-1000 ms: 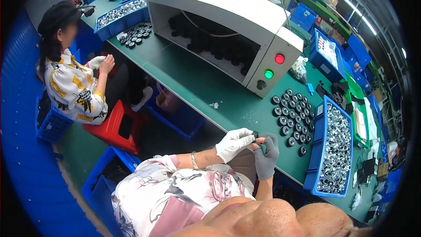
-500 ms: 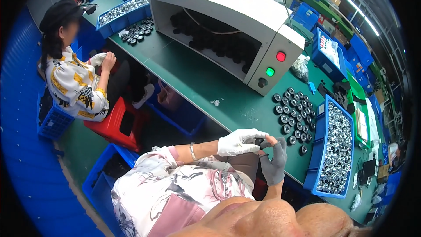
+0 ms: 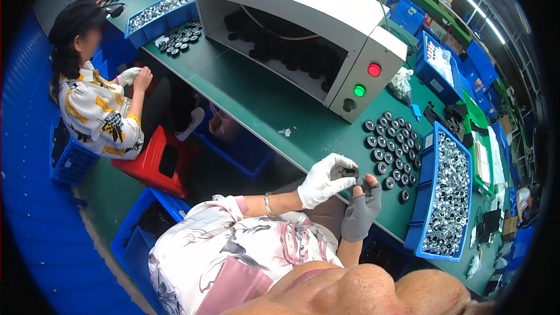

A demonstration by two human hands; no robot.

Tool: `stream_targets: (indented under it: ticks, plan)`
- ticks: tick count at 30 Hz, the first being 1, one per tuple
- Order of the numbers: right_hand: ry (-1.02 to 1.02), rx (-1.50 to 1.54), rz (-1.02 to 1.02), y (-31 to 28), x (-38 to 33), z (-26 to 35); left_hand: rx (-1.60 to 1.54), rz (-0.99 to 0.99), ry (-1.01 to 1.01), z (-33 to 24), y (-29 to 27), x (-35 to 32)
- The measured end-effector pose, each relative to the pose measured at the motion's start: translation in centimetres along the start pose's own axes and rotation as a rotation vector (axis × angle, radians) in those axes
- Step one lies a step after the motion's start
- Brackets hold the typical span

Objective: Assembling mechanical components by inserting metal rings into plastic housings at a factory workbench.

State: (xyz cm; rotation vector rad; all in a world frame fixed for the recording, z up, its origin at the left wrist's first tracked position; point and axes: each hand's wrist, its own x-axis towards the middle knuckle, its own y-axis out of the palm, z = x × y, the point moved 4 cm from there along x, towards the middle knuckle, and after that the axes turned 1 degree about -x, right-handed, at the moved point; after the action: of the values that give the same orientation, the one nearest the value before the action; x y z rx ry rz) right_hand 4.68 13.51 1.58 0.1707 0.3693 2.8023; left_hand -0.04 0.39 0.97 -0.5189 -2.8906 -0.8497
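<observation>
My left hand [image 3: 325, 182], in a white glove, pinches a small black round part [image 3: 349, 172] between thumb and fingers, just past the near edge of the table. Close beside it is my right hand [image 3: 362, 213], in a grey glove with bare fingertips. Its fingers are bent together at the lower side of the black part, and what they hold is too small and partly hidden to make out. On the table ahead of my right hand stand several black wheel-like parts [image 3: 389, 156] with shiny centres, set out in loose rows.
A blue bin [image 3: 416, 230] of shiny metal pieces stands right of the rows. The white machine [image 3: 291, 0] with red and green buttons holds dark parts inside. Another person [image 3: 99, 105] sits at the left by a red stool [image 3: 153, 163]. A clear bag [image 3: 401, 86] lies behind the rows.
My hands have drawn slightly apart, uncovering the black part in my left fingers. The left hand has tilted upward and the right has dropped a little.
</observation>
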Motion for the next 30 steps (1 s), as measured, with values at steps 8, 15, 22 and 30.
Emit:
stream_targets:
  ticks: [8, 15, 22, 30]
  plan:
    - [0.182, 0.029, 0.145, 1.2, 0.4, 1.4, 0.625, 0.045, 0.241, -2.1, -0.9, -0.4]
    - [0.165, 0.055, 0.195, -0.3, -0.1, 0.8, 0.373, 0.215, -0.001, -1.1, -0.9, -1.4]
    - [0.094, -0.241, 0.231, -1.8, -1.0, 2.8, 0.47, 0.335, -0.025, 0.8, 0.0, -1.0]
    - [-0.532, -1.264, -0.276, -17.6, 8.6, 18.6, 0.157, 0.185, -0.092, 0.2, 0.0, 1.5]
